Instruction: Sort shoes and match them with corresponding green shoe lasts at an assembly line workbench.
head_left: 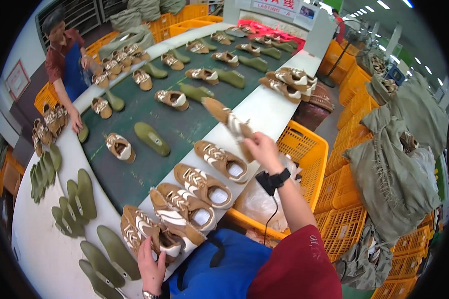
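Observation:
My right hand [262,151] is closed on the heel end of a tan sneaker [229,121] with white stripes. It holds the shoe tilted above the white ledge, toe pointing up and left. At the ledge's near end my left hand [152,266] has its fingers and thumb around the heel of another tan sneaker [154,234]. Between the hands stand more laced tan sneakers, among them one [222,160] nearest my right hand and another [202,184] beside it. Several olive-green shoe lasts [117,251] lie left of my left hand.
A green conveyor belt [149,184] carries spaced sneakers and lasts. At the far left, a co-worker's hand [76,122] touches a last on it. Right of the ledge stands a yellow crate [307,149] with plastic bags. Sneakers are piled [289,83] farther along. Crates and grey-green sacks [399,169] line the right.

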`<state>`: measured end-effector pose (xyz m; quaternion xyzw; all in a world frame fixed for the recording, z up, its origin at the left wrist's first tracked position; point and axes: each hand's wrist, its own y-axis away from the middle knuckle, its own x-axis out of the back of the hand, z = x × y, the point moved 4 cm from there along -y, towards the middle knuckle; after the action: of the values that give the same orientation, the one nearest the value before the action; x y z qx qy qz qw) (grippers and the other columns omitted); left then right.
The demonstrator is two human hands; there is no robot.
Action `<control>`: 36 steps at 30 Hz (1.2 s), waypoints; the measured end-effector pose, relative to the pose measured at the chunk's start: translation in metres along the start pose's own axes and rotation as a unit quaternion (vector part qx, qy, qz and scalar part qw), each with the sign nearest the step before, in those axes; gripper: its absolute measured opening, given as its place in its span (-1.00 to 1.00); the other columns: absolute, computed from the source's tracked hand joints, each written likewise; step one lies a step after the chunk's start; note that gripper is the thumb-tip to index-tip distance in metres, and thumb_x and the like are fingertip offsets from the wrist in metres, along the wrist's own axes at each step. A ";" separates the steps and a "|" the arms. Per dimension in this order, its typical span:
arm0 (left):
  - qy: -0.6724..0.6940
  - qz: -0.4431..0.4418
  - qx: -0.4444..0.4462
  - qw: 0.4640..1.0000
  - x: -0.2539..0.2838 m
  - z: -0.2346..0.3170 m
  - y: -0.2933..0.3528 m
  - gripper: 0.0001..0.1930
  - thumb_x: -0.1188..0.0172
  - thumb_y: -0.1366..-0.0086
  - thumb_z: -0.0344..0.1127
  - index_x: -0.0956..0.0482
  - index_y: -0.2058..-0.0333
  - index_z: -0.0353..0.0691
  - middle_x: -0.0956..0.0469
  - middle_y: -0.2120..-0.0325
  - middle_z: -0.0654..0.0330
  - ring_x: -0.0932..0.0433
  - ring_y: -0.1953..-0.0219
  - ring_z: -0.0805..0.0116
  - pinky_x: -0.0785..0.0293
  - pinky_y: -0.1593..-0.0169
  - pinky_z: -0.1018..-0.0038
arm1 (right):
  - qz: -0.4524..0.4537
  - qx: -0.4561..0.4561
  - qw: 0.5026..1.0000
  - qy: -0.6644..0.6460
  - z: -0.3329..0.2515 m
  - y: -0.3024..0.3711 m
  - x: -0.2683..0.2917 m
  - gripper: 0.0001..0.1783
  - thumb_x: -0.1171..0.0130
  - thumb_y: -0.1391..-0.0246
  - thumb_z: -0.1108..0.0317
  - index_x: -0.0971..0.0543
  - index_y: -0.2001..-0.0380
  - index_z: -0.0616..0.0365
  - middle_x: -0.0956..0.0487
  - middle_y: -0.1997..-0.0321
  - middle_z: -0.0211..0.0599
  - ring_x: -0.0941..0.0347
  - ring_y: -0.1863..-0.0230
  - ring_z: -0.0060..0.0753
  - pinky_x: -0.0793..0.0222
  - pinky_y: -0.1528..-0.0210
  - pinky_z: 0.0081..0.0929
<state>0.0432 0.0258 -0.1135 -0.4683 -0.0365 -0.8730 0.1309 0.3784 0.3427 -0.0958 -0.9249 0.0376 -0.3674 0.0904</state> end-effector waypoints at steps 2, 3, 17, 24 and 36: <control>0.020 0.026 0.017 0.999 0.011 0.002 0.000 -0.33 -0.20 -0.06 -0.44 -0.17 -0.17 -0.38 -0.29 -0.10 -0.13 -0.31 -0.13 -0.01 -0.24 -0.17 0.30 | -0.130 0.027 0.976 -0.173 -0.058 0.020 -0.001 -0.67 -0.21 0.01 0.15 -0.57 0.33 0.23 -0.57 0.53 -0.31 -0.46 0.51 -0.56 -0.38 0.44 -0.54; 0.124 0.029 0.047 0.991 0.016 0.006 -0.003 -0.25 -0.20 -0.04 -0.48 -0.09 -0.22 -0.35 -0.24 -0.14 -0.11 -0.28 -0.17 0.02 -0.22 -0.18 0.29 | -0.200 0.071 0.956 -0.202 -0.090 0.036 -0.001 -0.70 -0.20 0.00 0.19 -0.56 0.32 0.23 -0.57 0.52 -0.36 -0.45 0.49 -0.61 -0.38 0.44 -0.56; 0.593 0.161 0.025 0.788 0.027 -0.036 0.048 -0.25 -0.08 -0.21 0.17 -0.19 -0.13 -0.36 -0.38 0.00 0.10 -0.40 -0.01 0.28 -0.30 -0.10 0.35 | -0.382 0.465 0.736 -0.311 -0.242 0.248 -0.109 -0.81 -0.18 0.04 0.32 -0.42 0.43 0.18 -0.49 0.42 -0.22 -0.44 0.37 -0.12 -0.35 0.38 -0.31; 0.578 0.183 0.071 0.792 0.031 -0.015 0.032 -0.20 -0.22 -0.12 0.13 -0.17 -0.12 -0.37 -0.37 0.02 0.10 -0.40 0.00 0.31 -0.33 -0.07 0.40 | -0.194 0.475 0.823 -0.243 -0.252 0.228 -0.108 -0.76 -0.26 0.20 0.34 -0.47 0.40 0.08 -0.39 0.33 -0.28 -0.35 0.30 -0.17 -0.36 0.27 -0.36; 0.531 0.100 0.101 0.835 0.019 -0.015 0.020 -0.29 -0.15 -0.24 -0.08 -0.07 -0.21 -0.34 -0.28 -0.11 -0.01 -0.33 -0.11 0.21 -0.27 -0.15 0.37 | -0.273 0.490 0.806 -0.186 -0.250 0.226 -0.089 -0.74 -0.22 0.12 0.43 -0.54 0.27 0.18 -0.47 0.32 -0.08 -0.43 0.28 -0.04 -0.37 0.23 -0.27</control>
<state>0.0259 0.0002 -0.1072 0.0820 -0.0020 -0.9611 0.2638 0.1409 0.0980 -0.0216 -0.7800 -0.4196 -0.1677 0.4330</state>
